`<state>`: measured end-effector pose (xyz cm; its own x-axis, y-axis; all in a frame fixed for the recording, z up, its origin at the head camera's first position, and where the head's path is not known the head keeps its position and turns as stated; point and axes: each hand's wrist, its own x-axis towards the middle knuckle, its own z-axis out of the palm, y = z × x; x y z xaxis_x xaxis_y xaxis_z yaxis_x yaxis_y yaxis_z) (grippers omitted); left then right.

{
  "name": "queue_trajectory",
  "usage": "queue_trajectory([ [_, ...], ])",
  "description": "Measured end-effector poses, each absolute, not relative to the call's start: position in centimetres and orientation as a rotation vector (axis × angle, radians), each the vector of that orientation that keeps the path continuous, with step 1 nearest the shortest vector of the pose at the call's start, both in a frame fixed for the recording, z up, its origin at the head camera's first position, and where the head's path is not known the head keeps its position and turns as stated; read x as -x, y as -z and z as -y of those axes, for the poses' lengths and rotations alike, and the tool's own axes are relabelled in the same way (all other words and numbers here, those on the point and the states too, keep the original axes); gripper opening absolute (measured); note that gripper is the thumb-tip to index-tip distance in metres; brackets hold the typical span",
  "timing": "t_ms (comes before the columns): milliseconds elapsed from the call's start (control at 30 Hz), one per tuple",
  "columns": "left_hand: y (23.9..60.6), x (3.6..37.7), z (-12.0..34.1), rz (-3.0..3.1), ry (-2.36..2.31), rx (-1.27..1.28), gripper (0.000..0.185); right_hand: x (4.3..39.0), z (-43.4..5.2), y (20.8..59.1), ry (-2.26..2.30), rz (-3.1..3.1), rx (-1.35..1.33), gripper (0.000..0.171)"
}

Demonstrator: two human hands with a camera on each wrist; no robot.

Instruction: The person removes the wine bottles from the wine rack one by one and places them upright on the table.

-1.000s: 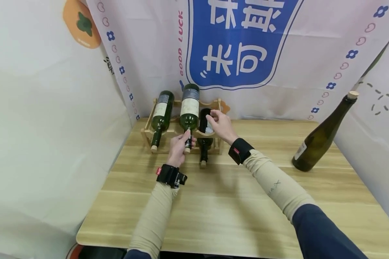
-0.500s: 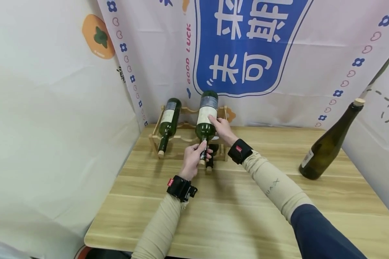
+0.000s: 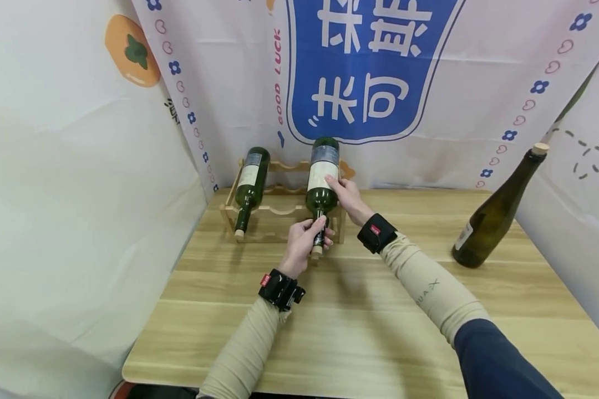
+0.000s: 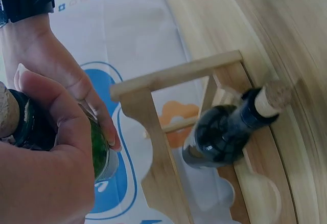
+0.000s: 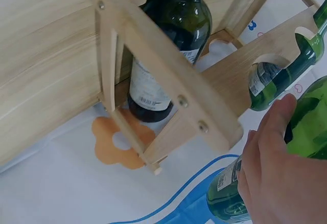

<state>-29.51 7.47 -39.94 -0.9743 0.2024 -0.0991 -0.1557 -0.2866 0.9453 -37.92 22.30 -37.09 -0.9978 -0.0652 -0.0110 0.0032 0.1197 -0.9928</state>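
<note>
A green wine bottle [image 3: 323, 173] with a cream label lies neck toward me above the right end of the wooden wine rack [image 3: 297, 212]. My left hand [image 3: 303, 244] grips its neck just behind the cork. My right hand [image 3: 350, 200] holds the body from the right, thumb over the label. In the right wrist view, fingers [image 5: 273, 127] curl around the green glass. From the left wrist view, the held bottle appears apart from the rack's top rail. A darker corked bottle [image 4: 214, 137] lies in the lower tier beneath, mostly hidden in the head view.
Another green wine bottle [image 3: 252, 174] lies in the rack's upper left cradle, cork toward me. A tall corked bottle [image 3: 491, 216] stands upright on the wooden table [image 3: 379, 310] at the right. A printed cloth [image 3: 239, 72] hangs right behind the rack.
The bottle has moved right from over the rack's middle, my left hand going with it. My right hand has come from beside the rack's right end onto the bottle's body.
</note>
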Motion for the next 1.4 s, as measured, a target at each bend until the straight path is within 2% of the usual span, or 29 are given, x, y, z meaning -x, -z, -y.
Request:
queue_trajectory([
  [267, 39.5, 29.3, -9.3, -1.709, -2.349, -0.069, 0.041, 37.7, -24.1, 36.9, 2.047, -2.274, 0.048, 0.057],
  [667, 39.3, 29.1, -11.8, -1.732, -2.302, -0.077, 0.033, 37.1, -26.9, 37.0, 2.115, -2.230, 0.010, 0.061],
  [1400, 39.7, 27.8, -15.7, -1.677, -2.226, -0.127, 0.036, 35.2, -31.9, 37.8, 2.139, -2.218, -0.027, 0.065],
])
